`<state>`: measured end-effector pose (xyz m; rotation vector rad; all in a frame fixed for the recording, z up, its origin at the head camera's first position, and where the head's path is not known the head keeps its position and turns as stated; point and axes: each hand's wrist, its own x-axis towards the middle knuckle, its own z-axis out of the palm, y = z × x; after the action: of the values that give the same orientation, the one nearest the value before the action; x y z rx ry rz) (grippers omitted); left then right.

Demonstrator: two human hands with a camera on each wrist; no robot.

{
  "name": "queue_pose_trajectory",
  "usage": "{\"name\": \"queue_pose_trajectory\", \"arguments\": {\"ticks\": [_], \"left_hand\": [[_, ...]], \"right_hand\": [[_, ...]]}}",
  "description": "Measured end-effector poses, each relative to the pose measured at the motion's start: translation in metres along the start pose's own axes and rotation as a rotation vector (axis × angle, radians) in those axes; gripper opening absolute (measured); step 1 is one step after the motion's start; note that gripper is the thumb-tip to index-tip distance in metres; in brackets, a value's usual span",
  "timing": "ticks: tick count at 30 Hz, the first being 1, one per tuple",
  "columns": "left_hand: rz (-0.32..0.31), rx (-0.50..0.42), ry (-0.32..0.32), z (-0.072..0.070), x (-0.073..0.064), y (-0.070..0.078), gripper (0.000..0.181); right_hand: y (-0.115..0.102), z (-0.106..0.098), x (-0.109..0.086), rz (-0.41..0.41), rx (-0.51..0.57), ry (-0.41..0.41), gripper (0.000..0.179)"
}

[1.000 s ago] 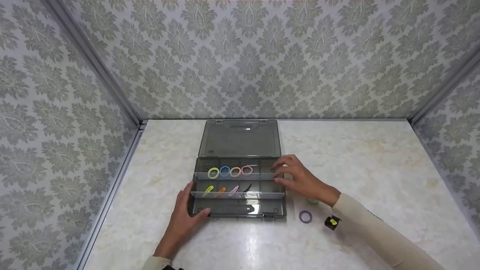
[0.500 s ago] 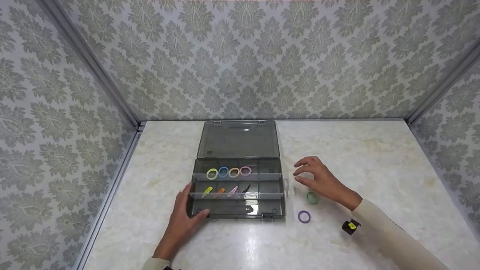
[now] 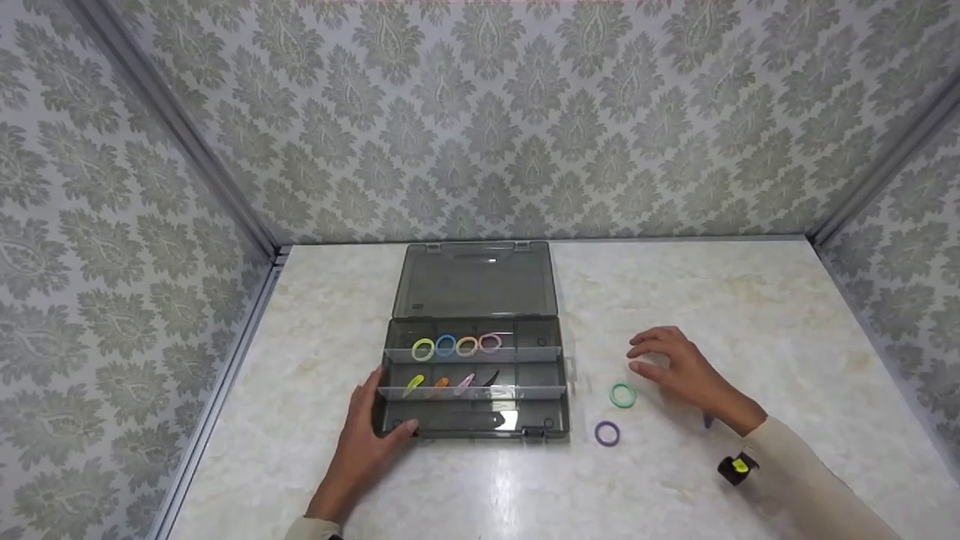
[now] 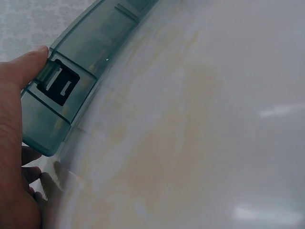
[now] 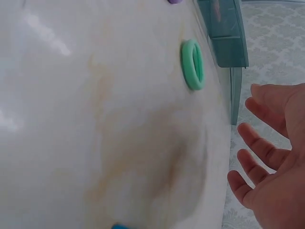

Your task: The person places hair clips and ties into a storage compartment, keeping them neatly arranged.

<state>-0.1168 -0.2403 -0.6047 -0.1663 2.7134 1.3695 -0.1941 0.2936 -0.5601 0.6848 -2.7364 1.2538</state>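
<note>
My left hand [image 3: 367, 442] grips the left front corner of a grey see-through divided box [image 3: 450, 433], its thumb at the front edge beside a latch. Over the table to the right of the box, my right hand [image 3: 686, 375] hovers with relaxed fingers and nothing in them. Nearest to it lies a green hair tie [image 5: 187, 62], with a purple hair tie [image 3: 598, 433] closer to the front. Inside the box, yellow, blue, peach and pink hair ties [image 3: 414, 350] stand in the back row. The middle row holds yellow, orange, pink and dark hair clips [image 3: 413, 385].
The box's lid [image 3: 476, 281] lies folded back toward the patterned wall [image 3: 487, 135]. A small dark bluish thing [image 3: 709, 421] is partly hidden under my right wrist. White dividers [image 3: 525, 391] separate the box's rows. A marbled tabletop [image 3: 337, 300] surrounds it.
My right hand has drawn away from the box's right side, moving right and slightly toward me. The green hair tie has come into full view. My left hand stays at the box corner.
</note>
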Motion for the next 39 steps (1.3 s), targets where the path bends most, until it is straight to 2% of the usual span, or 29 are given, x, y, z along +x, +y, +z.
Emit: {"name": "queue_pose_trajectory", "arguments": {"ticks": [5,11,19,23,26,29,35,39], "left_hand": [[0.022,-0.007,0.009,0.000,0.000,-0.001,0.112],[0.024,-0.008,0.010,0.000,-0.001,-0.001,0.112],[0.011,-0.017,0.010,0.001,0.000,-0.002,0.113],[0.020,-0.017,0.008,0.000,0.000,-0.002,0.113],[0.017,-0.017,0.005,-0.001,-0.001,0.000,0.112],[0.011,-0.015,0.004,-0.002,-0.001,0.001,0.112],[0.013,-0.016,0.008,-0.001,-0.001,-0.001,0.112],[0.001,-0.018,0.001,-0.002,-0.002,0.001,0.112]], "right_hand": [[0.006,-0.011,-0.012,0.033,0.000,-0.040,0.016],[0.012,-0.027,-0.022,0.072,-0.025,-0.167,0.019],[0.018,-0.051,-0.029,0.064,-0.051,-0.253,0.022],[0.021,-0.067,-0.033,0.091,-0.047,-0.332,0.024],[0.025,-0.077,-0.036,0.073,-0.036,-0.384,0.025],[0.031,-0.085,-0.039,0.055,-0.022,-0.411,0.024],[0.043,-0.092,-0.048,0.101,0.034,-0.453,0.020],[0.050,-0.094,-0.055,0.077,0.052,-0.450,0.020]]}}
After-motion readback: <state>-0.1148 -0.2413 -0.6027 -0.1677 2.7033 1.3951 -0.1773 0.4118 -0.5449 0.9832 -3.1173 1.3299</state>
